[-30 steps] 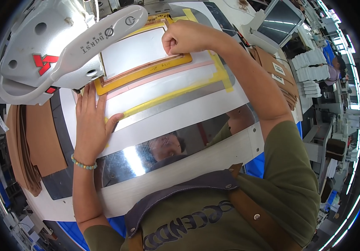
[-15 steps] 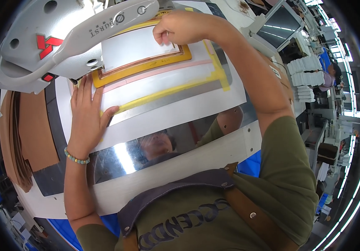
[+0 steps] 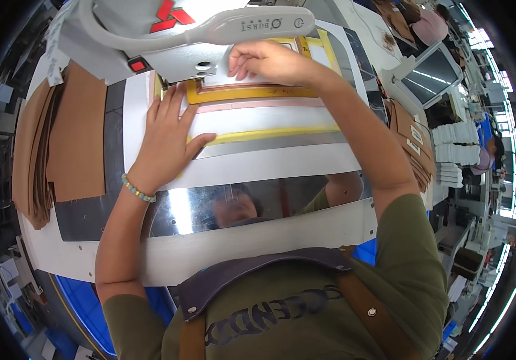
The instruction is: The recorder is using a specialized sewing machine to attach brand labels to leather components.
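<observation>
My left hand [image 3: 167,133] lies flat with fingers spread on a white template sheet [image 3: 270,159] edged with yellow tape. Its fingertips reach the left corner of a yellow frame [image 3: 252,94], close under the sewing machine head [image 3: 150,57]. Over the white panel [image 3: 217,77] inside that frame is my right hand [image 3: 270,63]. The right fingers are loosely bent and a little apart, with nothing visible between them. Part of the frame and panel is hidden by the machine, its lamp [image 3: 252,25] and my right hand.
Brown fabric panels [image 3: 78,138] are stacked at the left. A shiny metal plate [image 3: 258,204] runs along the table's near side. At the right stand a screen [image 3: 424,75], brown pieces with white labels [image 3: 411,141] and white stacks [image 3: 453,144]. Other people [image 3: 430,27] are farther off.
The view has shifted, so machine and table appear farther right. My left hand stays flat by the frame's corner. The right fingers, pinched together before, are now looser over the panel.
</observation>
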The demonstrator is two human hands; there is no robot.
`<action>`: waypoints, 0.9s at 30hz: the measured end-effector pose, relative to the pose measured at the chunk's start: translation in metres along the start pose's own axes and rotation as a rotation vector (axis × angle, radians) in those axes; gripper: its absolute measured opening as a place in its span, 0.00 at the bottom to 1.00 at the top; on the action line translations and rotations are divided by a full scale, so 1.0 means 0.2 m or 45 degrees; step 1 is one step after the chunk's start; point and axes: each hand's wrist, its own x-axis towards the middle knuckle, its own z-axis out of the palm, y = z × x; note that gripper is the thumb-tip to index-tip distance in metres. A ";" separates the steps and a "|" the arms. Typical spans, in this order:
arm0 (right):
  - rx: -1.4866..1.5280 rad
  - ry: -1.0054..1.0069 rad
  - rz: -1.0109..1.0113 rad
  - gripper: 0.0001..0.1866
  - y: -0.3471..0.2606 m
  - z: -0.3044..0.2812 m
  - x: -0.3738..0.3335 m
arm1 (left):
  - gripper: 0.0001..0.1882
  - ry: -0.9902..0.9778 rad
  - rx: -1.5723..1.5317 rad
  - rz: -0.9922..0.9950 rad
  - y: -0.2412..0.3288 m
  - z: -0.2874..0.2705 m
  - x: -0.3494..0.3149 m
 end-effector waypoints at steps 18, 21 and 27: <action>-0.024 0.395 0.011 0.13 -0.18 0.14 -0.45 | 0.19 0.086 0.339 -0.560 -0.51 -0.22 -0.40; -0.025 0.368 0.003 0.12 -0.21 0.15 -0.50 | 0.10 0.332 0.507 -0.464 -0.53 -0.17 -0.30; -0.139 0.253 -0.087 0.10 -0.30 0.21 -0.52 | 0.10 0.195 0.419 -0.660 -0.60 -0.25 -0.33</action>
